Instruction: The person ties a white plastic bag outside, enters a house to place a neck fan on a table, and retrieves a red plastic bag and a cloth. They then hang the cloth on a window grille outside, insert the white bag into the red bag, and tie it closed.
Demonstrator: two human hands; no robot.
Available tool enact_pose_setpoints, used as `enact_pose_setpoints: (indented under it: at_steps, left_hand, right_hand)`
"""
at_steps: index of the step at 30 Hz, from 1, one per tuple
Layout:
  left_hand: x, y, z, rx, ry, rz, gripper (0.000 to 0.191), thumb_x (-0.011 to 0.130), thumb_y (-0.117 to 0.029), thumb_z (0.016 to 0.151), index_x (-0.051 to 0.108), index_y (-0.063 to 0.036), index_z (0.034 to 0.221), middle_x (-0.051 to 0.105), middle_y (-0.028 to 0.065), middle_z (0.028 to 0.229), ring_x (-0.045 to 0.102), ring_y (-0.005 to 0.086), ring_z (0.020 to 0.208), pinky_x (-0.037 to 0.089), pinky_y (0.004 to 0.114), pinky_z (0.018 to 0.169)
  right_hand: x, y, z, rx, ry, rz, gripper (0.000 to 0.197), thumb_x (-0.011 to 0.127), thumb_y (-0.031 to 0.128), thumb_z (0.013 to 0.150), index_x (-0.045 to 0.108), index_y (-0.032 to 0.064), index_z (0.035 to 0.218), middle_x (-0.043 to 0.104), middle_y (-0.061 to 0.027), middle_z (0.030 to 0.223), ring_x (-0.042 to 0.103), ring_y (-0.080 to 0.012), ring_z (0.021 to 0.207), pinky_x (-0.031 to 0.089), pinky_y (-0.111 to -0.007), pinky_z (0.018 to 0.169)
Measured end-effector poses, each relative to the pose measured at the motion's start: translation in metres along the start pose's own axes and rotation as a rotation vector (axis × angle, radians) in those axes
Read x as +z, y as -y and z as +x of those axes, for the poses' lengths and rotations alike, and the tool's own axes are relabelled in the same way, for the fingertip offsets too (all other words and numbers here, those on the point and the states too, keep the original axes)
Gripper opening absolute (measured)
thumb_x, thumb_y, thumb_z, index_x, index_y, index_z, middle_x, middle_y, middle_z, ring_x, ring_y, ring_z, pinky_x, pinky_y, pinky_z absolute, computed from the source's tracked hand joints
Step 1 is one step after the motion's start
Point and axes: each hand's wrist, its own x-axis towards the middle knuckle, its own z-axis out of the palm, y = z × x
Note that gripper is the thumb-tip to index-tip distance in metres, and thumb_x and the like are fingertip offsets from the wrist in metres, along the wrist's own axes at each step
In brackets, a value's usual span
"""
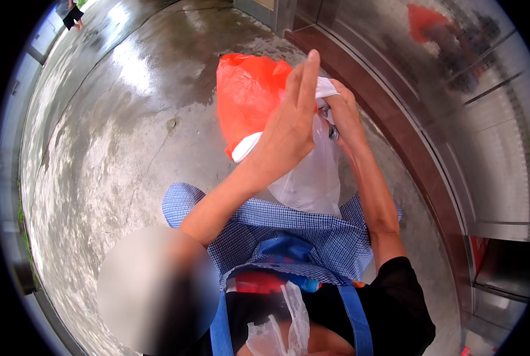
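An orange-red plastic bag (251, 93) spreads out beyond my left hand (289, 120), a white patch (246, 147) along its lower edge. My left hand's fingers point up and away; its thumb and palm side are hidden, so a hold on the bag cannot be made out. Close by on the right, my right hand (347, 111) grips the bunched white top of a translucent white plastic bag (318, 173). Small dark and silvery items (332, 130) show beside its fingers. The white bag hangs down to the blue-checked apron (287, 218) over my lap.
Wet concrete floor (113, 133) lies around me. A reddish stone ledge (380, 115) and a reflective metal wall (483, 147) curve along the right. Someone stands far off at upper left (71, 15). Thin white plastic (287, 320) hangs at my chest. A round blur covers the lower left.
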Motion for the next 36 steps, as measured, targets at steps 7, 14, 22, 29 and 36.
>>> enact_pose_setpoints:
  at_steps: [7, 14, 22, 29, 36]
  left_hand:
    - [0.002, 0.011, -0.001, 0.03, -0.053, 0.01, 0.088, 0.048, 0.017, 0.066, 0.0, 0.0014, 0.138, 0.016, 0.0245, 0.14, 0.029, 0.0379, 0.124, 0.044, 0.036, 0.085]
    - [0.015, 0.027, -0.014, 0.01, -0.023, 0.106, 0.086, 0.053, 0.013, 0.065, 0.012, -0.0049, 0.138, 0.009, 0.0275, 0.14, 0.052, 0.0397, 0.097, 0.05, 0.038, 0.065]
    - [0.035, 0.013, -0.011, 0.077, 0.055, 0.236, 0.07, 0.053, 0.003, 0.071, 0.029, -0.0161, 0.135, 0.013, 0.0253, 0.141, 0.057, 0.0352, 0.088, 0.051, 0.04, 0.071]
    - [-0.002, 0.022, -0.048, 0.137, -0.062, 0.333, 0.071, 0.056, 0.001, 0.068, 0.03, -0.0115, 0.133, 0.026, 0.0222, 0.136, 0.056, 0.0307, 0.089, 0.048, 0.035, 0.075]
    - [0.019, 0.124, -0.216, -0.902, -0.347, -0.205, 0.081, 0.053, 0.008, 0.064, 0.02, -0.0075, 0.137, 0.034, 0.0141, 0.133, 0.04, 0.0256, 0.119, 0.038, 0.039, 0.093]
  right_hand:
    - [-0.008, -0.004, 0.0, 0.108, 0.175, 0.417, 0.019, 0.054, 0.019, 0.081, 0.052, 0.0039, 0.092, 0.054, -0.001, 0.078, 0.049, -0.0061, 0.068, 0.039, -0.02, 0.057]
    - [0.011, -0.003, -0.005, 0.129, 0.176, 0.05, 0.014, 0.054, 0.011, 0.078, 0.052, 0.0046, 0.09, 0.052, 0.0013, 0.073, 0.046, -0.005, 0.062, 0.035, -0.022, 0.05]
    - [-0.022, -0.036, 0.017, 0.057, 0.157, -0.162, 0.011, 0.052, 0.015, 0.08, 0.055, 0.004, 0.079, 0.049, 0.0014, 0.07, 0.045, -0.0084, 0.061, 0.036, -0.024, 0.052]
    - [-0.001, -0.026, 0.016, 0.172, 0.0, 0.186, 0.007, 0.055, 0.005, 0.074, 0.053, 0.0037, 0.067, 0.049, 0.0006, 0.061, 0.045, -0.0077, 0.052, 0.034, -0.022, 0.045]
    - [0.001, 0.019, 0.027, 0.23, -0.135, 0.466, 0.022, 0.059, -0.004, 0.069, 0.045, 0.009, 0.059, 0.044, 0.0016, 0.055, 0.036, -0.0075, 0.041, 0.027, -0.02, 0.038]
